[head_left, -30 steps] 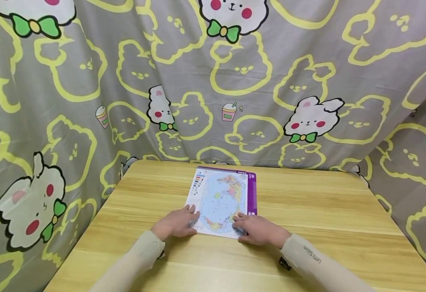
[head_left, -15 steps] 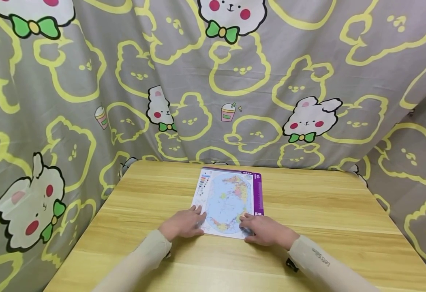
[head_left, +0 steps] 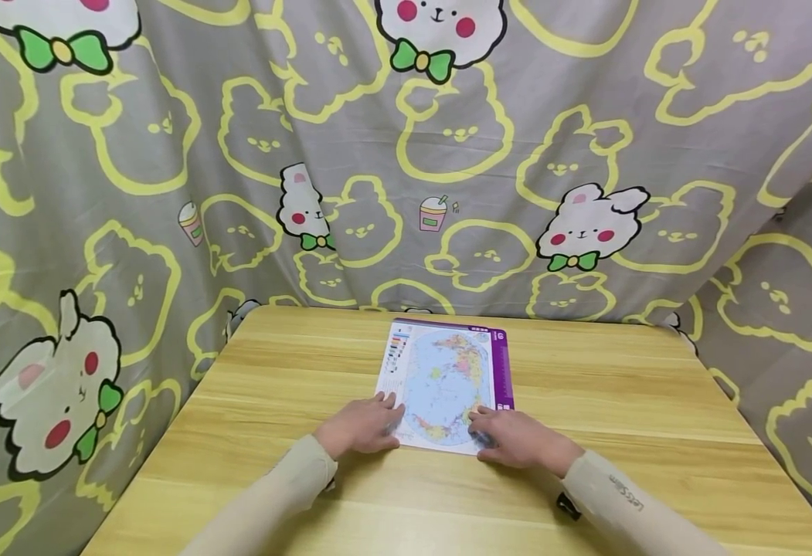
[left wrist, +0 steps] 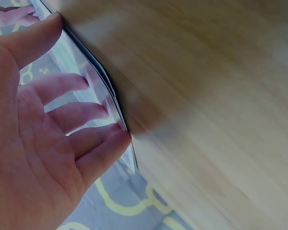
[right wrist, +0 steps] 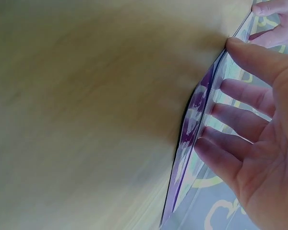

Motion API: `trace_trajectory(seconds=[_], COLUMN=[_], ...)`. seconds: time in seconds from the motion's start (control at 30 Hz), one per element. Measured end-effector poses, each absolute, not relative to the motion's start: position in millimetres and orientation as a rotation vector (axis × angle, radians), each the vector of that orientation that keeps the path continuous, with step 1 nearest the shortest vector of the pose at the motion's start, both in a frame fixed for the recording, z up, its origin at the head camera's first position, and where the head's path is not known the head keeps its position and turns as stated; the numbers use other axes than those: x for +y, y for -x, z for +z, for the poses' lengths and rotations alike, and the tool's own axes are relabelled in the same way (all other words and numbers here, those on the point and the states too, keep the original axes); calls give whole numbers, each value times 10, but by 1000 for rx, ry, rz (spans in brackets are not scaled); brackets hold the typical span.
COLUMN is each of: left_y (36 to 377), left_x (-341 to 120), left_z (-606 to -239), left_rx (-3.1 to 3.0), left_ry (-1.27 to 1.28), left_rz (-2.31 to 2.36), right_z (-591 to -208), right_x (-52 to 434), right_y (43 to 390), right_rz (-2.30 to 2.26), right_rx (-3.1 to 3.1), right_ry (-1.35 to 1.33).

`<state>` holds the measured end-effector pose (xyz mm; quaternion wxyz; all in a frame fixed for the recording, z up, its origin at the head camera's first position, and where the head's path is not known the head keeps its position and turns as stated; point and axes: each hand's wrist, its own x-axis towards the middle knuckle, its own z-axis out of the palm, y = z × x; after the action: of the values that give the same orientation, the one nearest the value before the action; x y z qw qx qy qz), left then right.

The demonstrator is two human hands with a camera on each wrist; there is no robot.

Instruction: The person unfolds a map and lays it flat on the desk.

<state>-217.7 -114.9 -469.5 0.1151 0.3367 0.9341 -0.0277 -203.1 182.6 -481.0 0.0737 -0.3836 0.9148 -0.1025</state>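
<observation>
A world map sheet (head_left: 443, 382) lies flat on the table, with a purple strip (head_left: 504, 363) along its right side. My left hand (head_left: 362, 425) rests on its near left corner, fingertips down on the printed face and thumb at the near edge. On the opposite near corner, my right hand (head_left: 519, 438) presses down with spread, slightly bent fingers. Seen from the left wrist, the hand (left wrist: 43, 129) touches the glossy surface with its fingertips. The right wrist view shows the right hand (right wrist: 259, 129) beside the purple border (right wrist: 192, 124), where thin layers lie one on another.
The wooden table (head_left: 607, 401) extends around the map on all sides. Behind it and on both sides hangs a grey curtain (head_left: 371, 139) with yellow outlines and white rabbit prints. A small black object (head_left: 569, 506) shows under the right sleeve.
Both hands and the map have slid a short way to the right across the table. The fingers keep the same places on the map's near corners.
</observation>
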Motion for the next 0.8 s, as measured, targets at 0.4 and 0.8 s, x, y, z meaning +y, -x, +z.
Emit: trace_trajectory(seconds=[0.4,0.8], left_y=[2179,2162], left_x=[-963,-802], left_z=[-4718,-4731], left_rx=[2737,2753], left_ry=[-1011,-1016], left_rz=[-122,-181], right_z=[-4773,-4781], right_x=[1989,2111], right_y=[2002,2008], right_rz=[-328,-333], right_rx=[2770,2775], right_ry=[1098,1060])
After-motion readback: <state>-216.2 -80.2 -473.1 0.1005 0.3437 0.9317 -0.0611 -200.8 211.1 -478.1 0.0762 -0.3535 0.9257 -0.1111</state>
